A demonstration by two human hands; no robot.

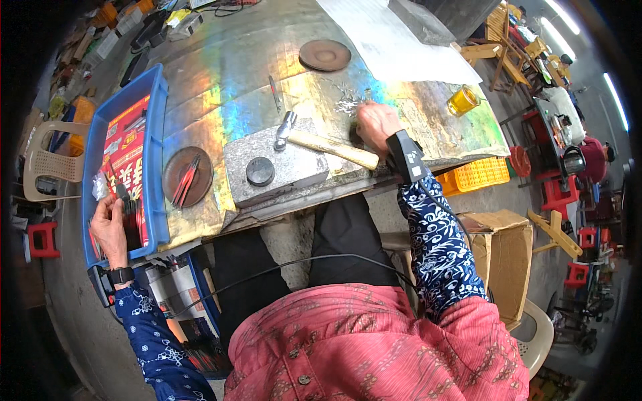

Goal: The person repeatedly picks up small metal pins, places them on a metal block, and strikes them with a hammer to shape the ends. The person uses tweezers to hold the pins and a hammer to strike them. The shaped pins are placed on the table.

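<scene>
At the left, my left hand (110, 230) is over the blue tray (158, 144), its thumb and fingers pinched on a slim red piece (112, 190). A red printed sheet lines the tray, and more slim pieces lie beside the hand. My right hand (378, 123) rests on the table with curled fingers at a pile of small silvery metal pieces (346, 107); what it grips is hidden. Near it a hammer (328, 146) with a wooden handle lies across a grey stone block (244, 157). A round black piece (260, 171) sits on the block.
Left of the block, a brown dish (175, 164) holds several slim red pieces. Another brown dish (325, 55), a thin pointed tool (275, 93), a white sheet (401, 47) and a glass of yellow liquid (463, 101) are on the table. A cardboard box (511, 267) stands at lower right.
</scene>
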